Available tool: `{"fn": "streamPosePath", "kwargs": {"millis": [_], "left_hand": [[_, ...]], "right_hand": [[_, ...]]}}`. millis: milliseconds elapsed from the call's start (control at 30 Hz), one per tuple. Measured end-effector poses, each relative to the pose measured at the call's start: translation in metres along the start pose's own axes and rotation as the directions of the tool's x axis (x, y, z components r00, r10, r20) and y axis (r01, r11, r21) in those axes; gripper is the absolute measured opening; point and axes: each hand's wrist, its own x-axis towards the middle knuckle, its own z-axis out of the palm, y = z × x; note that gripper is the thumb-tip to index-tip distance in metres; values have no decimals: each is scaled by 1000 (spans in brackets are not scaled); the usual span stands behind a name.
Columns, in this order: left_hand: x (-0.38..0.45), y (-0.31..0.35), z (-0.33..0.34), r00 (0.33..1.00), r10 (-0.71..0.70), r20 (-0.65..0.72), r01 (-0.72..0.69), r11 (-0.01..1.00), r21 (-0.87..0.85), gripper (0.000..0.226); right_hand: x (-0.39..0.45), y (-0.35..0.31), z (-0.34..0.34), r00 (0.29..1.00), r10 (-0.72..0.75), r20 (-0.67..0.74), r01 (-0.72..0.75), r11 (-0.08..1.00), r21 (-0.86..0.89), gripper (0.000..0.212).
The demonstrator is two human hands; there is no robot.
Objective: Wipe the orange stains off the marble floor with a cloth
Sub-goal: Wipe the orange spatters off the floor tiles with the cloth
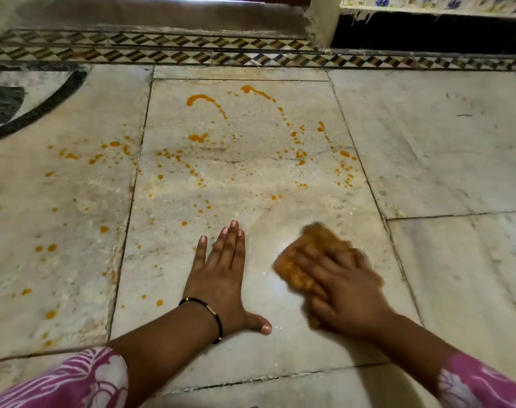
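Note:
Orange stains [198, 137] dot and streak the pale marble floor [442, 142], thickest on the middle slab and the slab to its left. My left hand [224, 275] lies flat on the floor with straight fingers, thumb spread to the right. My right hand [343, 287] presses down on an orange-stained cloth [318, 240] at the near right of the middle slab. It is blurred by motion, fingers spread over the cloth. The marble around the cloth looks free of spots.
A patterned border strip [192, 51] runs across the far side, with a raised stone step [162, 16] behind it. A dark opening [427, 30] sits at the far right. A black curved inlay [38, 107] marks the far left floor.

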Motion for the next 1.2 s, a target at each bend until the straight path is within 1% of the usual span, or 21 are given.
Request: {"fn": "streamPosePath", "kwargs": {"millis": [67,100,133,167,233,300,367,400,467,533,600,633,700,767,833,867,900,967,1067,1133,1200], "left_hand": [[0,1,-1,1000,-3,17,3,1000,1,149],[1,1,-2,1000,3,26,-3,1000,4,149],[1,1,-2,1000,6,28,-7,1000,6,149],[2,2,-3,1000,8,26,-8,1000,12,149],[2,3,-5,1000,16,23,-17,1000,26,148],[1,2,-4,1000,18,13,-18,999,26,148],[0,2,-2,1000,15,-8,-14,1000,18,147],[-1,1,-1,1000,17,-12,-17,1000,16,147],[-2,0,1,1000,13,-18,-13,1000,2,147],[-2,0,1,1000,14,-20,-14,1000,-2,147],[-1,2,-1,999,37,-20,-37,999,4,147],[1,1,-2,998,47,-30,-47,999,7,147],[4,2,-4,997,66,-43,-65,998,17,149],[6,1,-4,996,71,-47,-71,997,13,150],[6,0,-3,996,68,-54,-69,998,-13,150],[5,0,-1,996,64,-56,-66,997,-32,150],[4,-2,1,997,59,-55,-62,997,-52,150],[3,-3,4,997,51,-65,-57,995,-78,149],[7,-4,3,994,80,-75,-87,991,-101,150],[11,-6,3,986,118,-115,-130,987,-96,149],[15,-7,0,976,137,-170,-158,980,-120,143]], "right_hand": [[1,30,-7,978,207,-5,-207,978,10,69],[16,41,-11,947,321,5,-321,947,19,70],[36,46,-13,914,404,20,-405,914,36,71],[57,44,-11,902,430,37,-432,901,50,72],[87,20,-9,945,320,69,-323,946,42,75],[85,-12,-3,994,80,73,-83,996,35,76],[51,-27,2,995,-94,26,94,996,-4,72],[31,-24,5,992,-125,-8,125,992,4,70],[-1,1,5,997,-69,-44,70,997,28,67],[-1,31,-1,989,144,-37,-141,988,63,67],[36,49,-7,922,386,-14,-384,920,84,68],[61,49,-8,896,444,-3,-441,892,99,69],[103,31,-10,921,386,57,-390,917,82,71],[115,4,-9,983,162,89,-167,984,55,73],[90,-13,-7,995,-41,93,38,999,34,73],[71,-12,-6,994,-82,72,77,995,58,72],[54,-6,-5,996,-74,58,69,994,82,71],[41,23,-9,997,76,22,-77,995,61,71],[87,49,-10,948,319,6,-319,947,39,73],[127,32,-8,959,282,21,-283,958,46,74],[134,10,-5,995,97,21,-98,994,38,74]]}}
